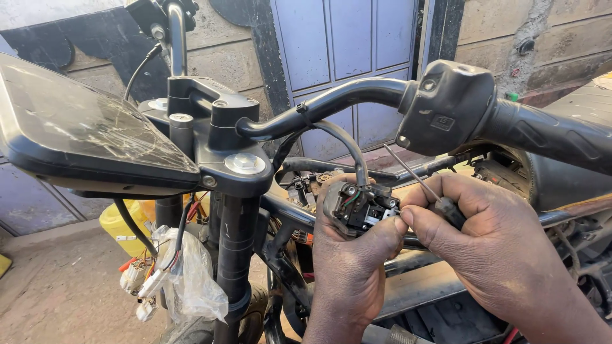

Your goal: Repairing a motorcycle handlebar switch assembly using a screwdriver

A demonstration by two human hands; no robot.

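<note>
While the left hand grips a small black switch assembly with exposed wires, held just below the motorcycle handlebar, the right hand is closed around a thin screwdriver whose shaft slants up toward the black switch housing on the bar. Beside that housing sits the rubber grip. Further left are the fork clamp, a cracked display panel, and bagged connectors hanging below.

Black handlebar and switch housing, yellow container, blue-grey door, red and green wires.
</note>
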